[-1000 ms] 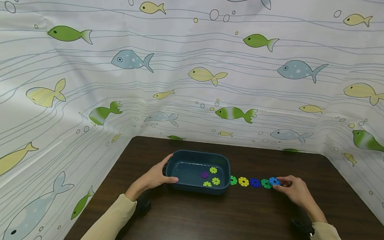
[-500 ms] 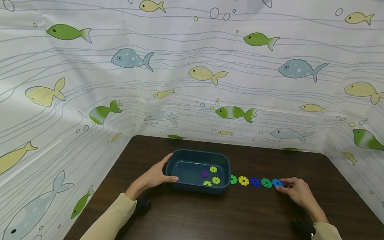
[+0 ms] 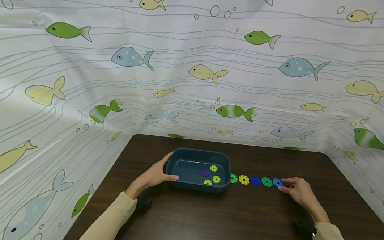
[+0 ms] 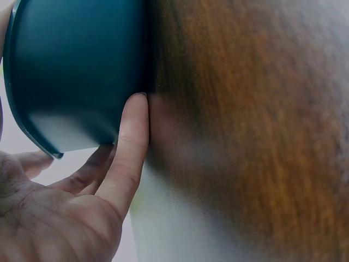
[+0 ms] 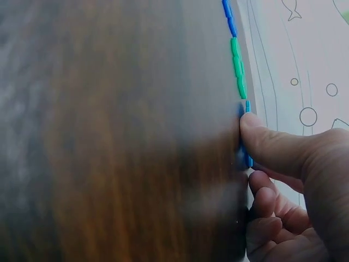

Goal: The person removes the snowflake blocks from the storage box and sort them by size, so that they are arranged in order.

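In the head view my left hand [image 3: 156, 174] holds the left end of a dark blue plastic bin [image 3: 188, 186], its thumb at the near rim. The left wrist view shows fingers against the outer wall of the bin [image 4: 76, 71]. My right hand [image 3: 299, 191] pinches a light blue toothed plastic disc [image 3: 277, 182] at the right end of a row. Leftward in that row lie a teal-green disc [image 3: 267, 181], a dark blue disc [image 3: 255, 181], a yellow disc [image 3: 244, 179] and a green disc [image 3: 234, 178], partly hidden by the bin.
Inside the bin are a purple disc [image 3: 204, 173] and several yellow-green discs [image 3: 216, 179]. Everything stands on a dark wooden table [image 3: 206, 222]. A white fish-printed sheet [image 3: 196, 44] rises behind and beside it.
My right hand has moved the light blue disc slightly right, from overlapping the teal-green disc to lying beside it in line. The left hand and bin stay in place.
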`<state>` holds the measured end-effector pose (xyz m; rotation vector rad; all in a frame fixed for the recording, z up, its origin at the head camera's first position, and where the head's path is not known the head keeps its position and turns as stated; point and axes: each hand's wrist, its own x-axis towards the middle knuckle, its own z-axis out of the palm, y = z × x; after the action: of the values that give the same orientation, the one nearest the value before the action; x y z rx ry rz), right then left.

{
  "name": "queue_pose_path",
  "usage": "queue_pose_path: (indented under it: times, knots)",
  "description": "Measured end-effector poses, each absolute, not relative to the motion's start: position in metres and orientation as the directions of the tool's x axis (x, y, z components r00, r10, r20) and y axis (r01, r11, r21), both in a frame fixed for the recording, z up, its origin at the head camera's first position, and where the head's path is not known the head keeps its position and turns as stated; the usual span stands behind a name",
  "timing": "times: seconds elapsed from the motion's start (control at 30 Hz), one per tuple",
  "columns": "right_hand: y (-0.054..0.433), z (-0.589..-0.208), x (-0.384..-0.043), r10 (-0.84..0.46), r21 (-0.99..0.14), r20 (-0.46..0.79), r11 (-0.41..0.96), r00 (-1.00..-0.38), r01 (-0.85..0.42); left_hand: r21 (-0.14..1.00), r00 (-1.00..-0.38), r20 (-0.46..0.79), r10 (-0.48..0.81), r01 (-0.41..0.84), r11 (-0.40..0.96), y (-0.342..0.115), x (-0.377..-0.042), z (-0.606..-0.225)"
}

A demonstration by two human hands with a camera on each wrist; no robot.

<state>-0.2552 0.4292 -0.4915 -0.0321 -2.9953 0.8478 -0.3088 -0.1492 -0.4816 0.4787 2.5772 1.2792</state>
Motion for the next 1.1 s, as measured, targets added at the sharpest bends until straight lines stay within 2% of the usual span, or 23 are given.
queue_pose_path:
  times: [0.83,1.1]
  knots:
    - [0.428,-0.489,-0.255,0.049,-0.532,0.026,0.846,-0.998,0.027,0.810,-0.924,-0.059,0.378,0.176,0.559,-0.149,-0.310,-0.483]
    - [0.394,-0.471,-0.249,0.035,-0.521,0.168,0.851,-0.985,-0.059,0.810,-0.923,-0.057,0.380,0.180,0.559,-0.150,-0.309,-0.481]
